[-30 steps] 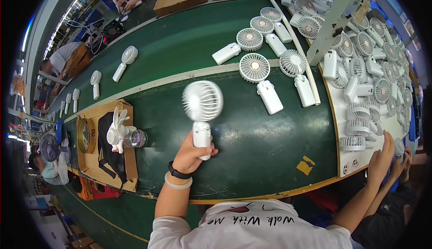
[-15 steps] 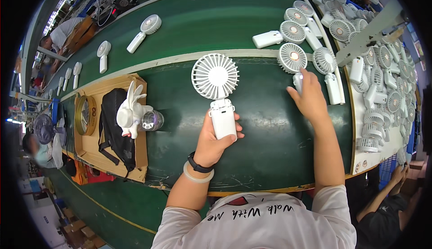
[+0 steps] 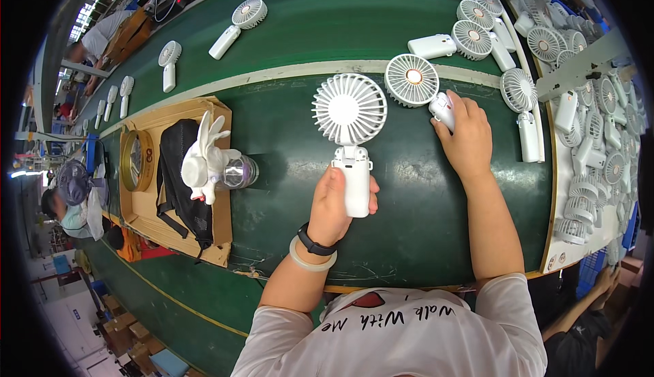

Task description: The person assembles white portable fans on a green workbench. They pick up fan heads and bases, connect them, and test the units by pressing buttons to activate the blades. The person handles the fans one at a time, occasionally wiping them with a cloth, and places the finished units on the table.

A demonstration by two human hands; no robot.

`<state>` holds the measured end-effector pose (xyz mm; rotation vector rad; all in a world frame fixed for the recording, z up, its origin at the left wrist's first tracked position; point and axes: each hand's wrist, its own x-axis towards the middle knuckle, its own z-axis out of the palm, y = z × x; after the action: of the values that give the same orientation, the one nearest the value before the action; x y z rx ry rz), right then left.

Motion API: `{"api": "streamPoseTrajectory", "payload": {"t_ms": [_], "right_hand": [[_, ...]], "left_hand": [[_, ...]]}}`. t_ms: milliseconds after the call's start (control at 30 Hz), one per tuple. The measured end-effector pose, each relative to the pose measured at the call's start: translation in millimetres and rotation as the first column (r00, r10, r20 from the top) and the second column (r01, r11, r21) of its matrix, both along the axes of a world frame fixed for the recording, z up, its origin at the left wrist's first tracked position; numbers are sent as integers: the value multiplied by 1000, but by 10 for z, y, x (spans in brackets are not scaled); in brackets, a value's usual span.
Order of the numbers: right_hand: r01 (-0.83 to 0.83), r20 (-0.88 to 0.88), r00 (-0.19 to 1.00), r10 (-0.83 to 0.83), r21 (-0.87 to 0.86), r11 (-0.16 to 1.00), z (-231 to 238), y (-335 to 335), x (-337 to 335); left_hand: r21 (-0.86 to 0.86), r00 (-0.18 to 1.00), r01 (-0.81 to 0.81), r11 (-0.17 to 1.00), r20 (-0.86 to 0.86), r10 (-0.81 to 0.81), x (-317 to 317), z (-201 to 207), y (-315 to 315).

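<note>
In my left hand (image 3: pixel 332 203) is a white handheld fan (image 3: pixel 350 109), gripped by its handle, its round slatted head pointing away from me. My thumb lies along the handle's left side and fingertips show on its right. My right hand (image 3: pixel 467 133) is closed round the handle of a second white handheld fan (image 3: pixel 413 79), which has an orange-ringed centre and lies over the green work surface, head toward the left. To the right of that hand, another white fan (image 3: pixel 519 91) rests against the white rail.
Several fans, one of them (image 3: pixel 471 39), lie grouped on the green belt (image 3: pixel 306 22) at the far right; others are spaced along its left. A cardboard tray (image 3: pixel 221 234) holds a black bag (image 3: pixel 178 172). Beside it are a white rabbit figure (image 3: pixel 202 162) and a clear jar (image 3: pixel 240 172). Fans crowd the right-hand board (image 3: pixel 555 251).
My right hand has taken hold of the orange-centred fan, drawing it left and turning its head leftward. The left hand's fan appears slightly farther right as the whole view shifts.
</note>
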<state>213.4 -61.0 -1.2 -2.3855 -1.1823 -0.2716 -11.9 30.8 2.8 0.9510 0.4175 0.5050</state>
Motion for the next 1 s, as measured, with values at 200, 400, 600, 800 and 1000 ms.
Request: {"api": "streamPoseTrajectory", "payload": {"t_ms": [200, 400, 600, 800, 1000], "right_hand": [[0, -20, 1000, 0, 3, 1000, -40, -12, 38], [-10, -10, 1000, 10, 26, 1000, -59, -25, 64], [-47, -273, 954, 126, 280, 959, -99, -44, 145], [234, -806, 131, 578, 591, 772, -83, -45, 126], [220, -794, 124, 595, 607, 764, -98, -41, 73]], "left_hand": [[3, 996, -89, 996, -33, 89, 49, -29, 18], [-35, 999, -44, 998, 16, 45, 34, -102, 62], [-188, 994, -107, 976, 8, 111, 143, 44, -125], [71, 964, 130, 989, -242, -109, 198, 53, -279], [-117, 980, 119, 986, -148, -136, 322, 61, -316]]}}
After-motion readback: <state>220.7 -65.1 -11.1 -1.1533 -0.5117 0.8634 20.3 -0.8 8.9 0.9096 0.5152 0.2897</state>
